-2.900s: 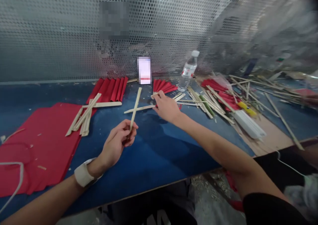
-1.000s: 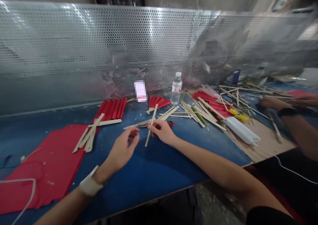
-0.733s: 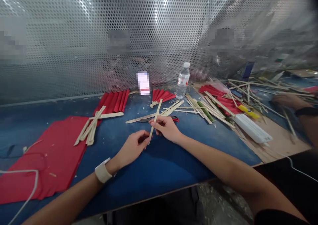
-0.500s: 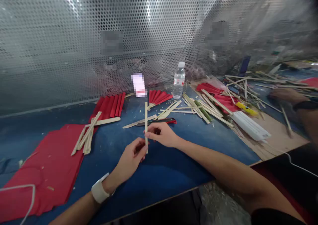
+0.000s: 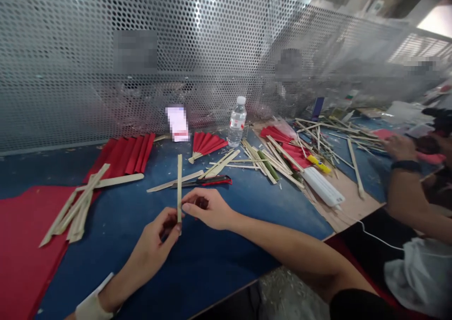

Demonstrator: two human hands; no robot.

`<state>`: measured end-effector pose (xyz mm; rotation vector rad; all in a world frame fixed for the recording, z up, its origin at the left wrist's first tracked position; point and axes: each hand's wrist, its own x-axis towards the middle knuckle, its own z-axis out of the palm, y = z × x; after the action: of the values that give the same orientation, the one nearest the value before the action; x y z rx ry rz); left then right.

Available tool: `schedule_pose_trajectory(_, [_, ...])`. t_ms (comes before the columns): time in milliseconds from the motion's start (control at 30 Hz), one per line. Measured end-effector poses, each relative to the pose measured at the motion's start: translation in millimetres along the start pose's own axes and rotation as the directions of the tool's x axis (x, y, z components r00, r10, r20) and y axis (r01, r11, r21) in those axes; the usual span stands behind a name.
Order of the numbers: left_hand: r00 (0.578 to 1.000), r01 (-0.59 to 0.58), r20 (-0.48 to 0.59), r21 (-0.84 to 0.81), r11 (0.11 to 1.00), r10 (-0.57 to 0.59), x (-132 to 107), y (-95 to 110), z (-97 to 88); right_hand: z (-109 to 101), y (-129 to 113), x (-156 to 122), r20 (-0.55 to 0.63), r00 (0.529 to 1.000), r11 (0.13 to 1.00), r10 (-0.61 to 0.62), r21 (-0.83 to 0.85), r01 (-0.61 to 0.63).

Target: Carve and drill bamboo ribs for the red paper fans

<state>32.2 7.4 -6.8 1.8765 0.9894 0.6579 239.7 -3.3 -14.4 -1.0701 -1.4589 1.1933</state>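
Upright in my left hand (image 5: 160,237) is a narrow pale bamboo strip (image 5: 179,178), pinched near its lower end between thumb and fingers. My right hand (image 5: 208,207) is close beside the strip's right edge, its fingers curved and a gap showing between thumb and forefinger; whether the tips touch the strip is hard to see. Beyond the hands lies a red-and-black utility knife (image 5: 212,181) next to flat bamboo slats (image 5: 222,163). A small red folding fan (image 5: 208,144) is spread out behind them.
Left are a pleated red fan (image 5: 123,152), crossed bamboo sticks (image 5: 79,209) and red sheets (image 5: 28,244). A water bottle (image 5: 237,124) and lit phone (image 5: 177,123) stand at the back. Rightward lie bamboo strips (image 5: 271,164), a white power strip (image 5: 323,186), a yellow tool (image 5: 318,163) and a co-worker's arm (image 5: 406,183).
The view has swung right, so things appear further left. My right fingers have loosened from the bamboo strip and sit beside it. My left hand still holds its lower end.
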Motion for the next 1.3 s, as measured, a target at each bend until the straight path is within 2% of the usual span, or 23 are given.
schedule_pose_trajectory(200, [0.998, -0.022, -0.060, -0.014, 1.000, 0.021, 1.5, 0.6, -3.7, -1.9, -1.0, 6.7, -0.080, 0.997, 1.000, -0.012, 0.007, 0.013])
schedule_pose_trajectory(367, [0.996, -0.032, -0.088, -0.096, 0.995, 0.023, -0.1, -0.2, -2.2, -5.9, -17.1, -0.3, -0.180, 0.983, 0.998, -0.034, -0.060, 0.024])
schedule_pose_trajectory(467, [0.996, -0.059, -0.072, -0.105, 0.993, 0.052, -0.6, -1.4, 0.5, -17.0, -26.0, -29.5, -0.304, 0.952, 0.996, -0.036, -0.092, 0.008])
schedule_pose_trajectory(600, [0.995, -0.093, -0.038, -0.114, 0.989, 0.089, -1.9, -3.8, 3.9, -38.4, -25.3, -87.1, -0.499, 0.867, 0.994, -0.015, -0.101, -0.041])
schedule_pose_trajectory(700, [0.993, -0.115, -0.032, -0.100, 0.988, 0.112, -3.3, -4.6, 5.7, -49.7, -19.9, -123.0, -0.573, 0.819, 0.988, -0.009, -0.130, -0.080])
schedule_pose_trajectory(767, [0.992, -0.124, -0.026, -0.091, 0.988, 0.122, -4.0, -4.3, 6.6, -51.6, -15.6, -137.5, -0.589, 0.808, 0.985, -0.003, -0.143, -0.101])
schedule_pose_trajectory(867, [0.991, -0.132, -0.023, -0.068, 0.989, 0.131, -4.4, -3.1, 7.7, -46.8, -8.5, -144.8, -0.583, 0.813, 0.980, 0.003, -0.159, -0.118])
schedule_pose_trajectory(1000, [0.991, -0.134, -0.019, -0.045, 0.990, 0.133, -3.7, -1.3, 7.5, -35.8, -1.5, -136.8, -0.562, 0.827, 0.973, -0.010, -0.198, -0.122])
schedule_pose_trajectory(1100, [0.992, -0.124, -0.024, -0.051, 0.991, 0.123, -3.3, -0.3, 6.5, -32.7, 1.1, -130.1, -0.577, 0.816, 0.962, -0.043, -0.243, -0.121])
schedule_pose_trajectory(1200, [0.993, -0.120, -0.024, -0.040, 0.992, 0.119, -3.5, 0.2, 5.8, -40.5, 4.3, -132.9, -0.647, 0.757, 0.948, -0.096, -0.291, -0.129])
schedule_pose_trajectory(1300, [0.991, -0.131, -0.007, -0.016, 0.991, 0.131, -4.3, 0.7, 6.1, -59.2, 10.2, -147.8, -0.765, 0.623, 0.927, -0.164, -0.335, -0.167])
